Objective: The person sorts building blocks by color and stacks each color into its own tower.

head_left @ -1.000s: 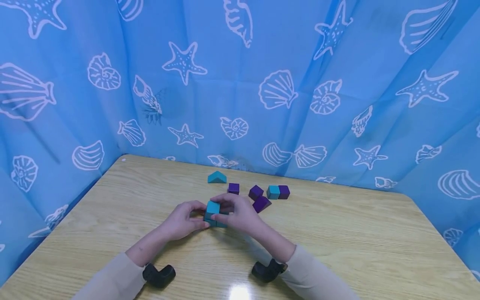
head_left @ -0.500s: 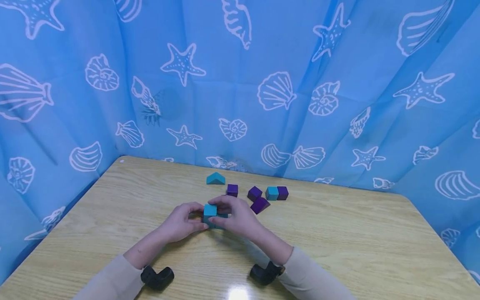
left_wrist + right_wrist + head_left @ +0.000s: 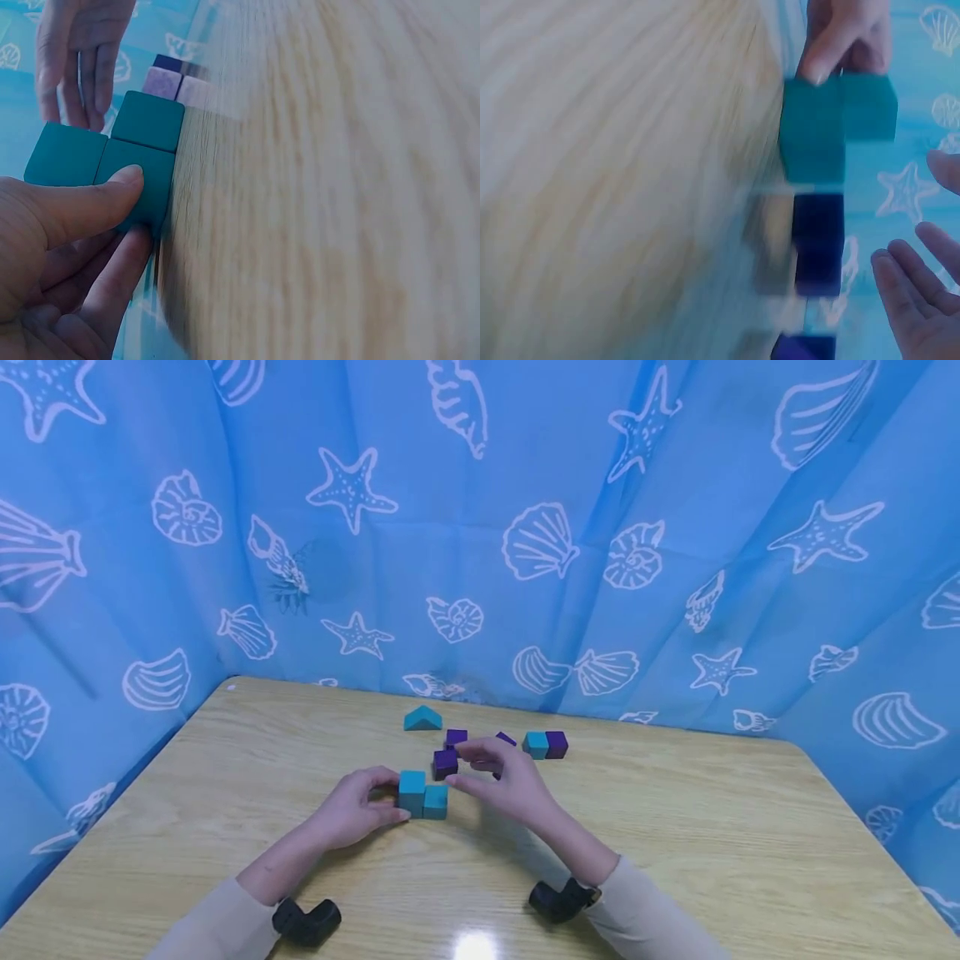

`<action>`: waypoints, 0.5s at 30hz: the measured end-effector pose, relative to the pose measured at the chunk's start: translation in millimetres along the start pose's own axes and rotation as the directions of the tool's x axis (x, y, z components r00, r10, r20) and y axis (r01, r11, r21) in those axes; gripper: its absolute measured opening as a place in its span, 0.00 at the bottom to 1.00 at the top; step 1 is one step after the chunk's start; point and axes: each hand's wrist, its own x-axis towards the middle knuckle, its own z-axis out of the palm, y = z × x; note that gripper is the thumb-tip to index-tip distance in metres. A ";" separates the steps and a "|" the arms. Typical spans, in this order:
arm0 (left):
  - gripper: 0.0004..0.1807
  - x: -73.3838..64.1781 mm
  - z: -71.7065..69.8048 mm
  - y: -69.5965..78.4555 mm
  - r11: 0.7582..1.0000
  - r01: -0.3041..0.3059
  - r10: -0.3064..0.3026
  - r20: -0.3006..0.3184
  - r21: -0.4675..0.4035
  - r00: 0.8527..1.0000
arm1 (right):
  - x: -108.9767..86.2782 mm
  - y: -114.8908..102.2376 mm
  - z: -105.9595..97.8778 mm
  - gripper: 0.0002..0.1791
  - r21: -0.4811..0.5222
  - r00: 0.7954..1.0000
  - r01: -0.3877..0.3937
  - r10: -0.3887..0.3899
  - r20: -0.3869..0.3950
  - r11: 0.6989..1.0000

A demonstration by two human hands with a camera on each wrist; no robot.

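Three blue-green blocks sit a bit below the middle of the head picture. The top block [image 3: 412,781] sits on the bottom block [image 3: 156,184], and the side block [image 3: 436,804] stands to their right, touching. The left hand [image 3: 354,810] pinches the bottom block between thumb and finger, probably so the pile won't wobble. The right hand [image 3: 512,783] is just up and right of them, fingers spread wide, holding nothing; maybe it keeps off so nothing gets bumped. A purple cube [image 3: 446,765] is just behind the pile, with another purple block [image 3: 457,738] behind it. Farther up is a blue-green triangle [image 3: 423,719]. A blue-green cube [image 3: 536,745] and a dark purple cube [image 3: 557,745] touch, right of the right hand. All rest on the wooden table [image 3: 247,752].
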 end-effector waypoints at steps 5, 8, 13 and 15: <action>0.21 -1.0 -0.1 0.1 1.000 0.007 -0.007 -0.006 -0.005 1.000 | -1.4 12.0 -12.8 0.23 0.008 0.998 -0.016 0.016 -0.053 1.000; 0.21 -1.9 0.2 0.2 1.000 0.015 -0.015 -0.002 -0.006 1.000 | -2.3 19.2 -21.1 0.21 -0.005 0.997 -0.007 0.007 -0.083 1.000; 0.21 -1.8 1.1 -0.1 1.000 0.012 -0.012 0.003 -0.006 1.000 | -1.9 32.7 -39.5 0.18 -0.083 0.989 0.007 -0.020 -0.146 0.997; 0.21 -1.3 1.3 -0.2 1.000 0.009 -0.009 0.006 -0.004 1.000 | -1.6 37.7 -47.8 0.18 -0.111 0.988 -0.002 -0.015 -0.156 0.994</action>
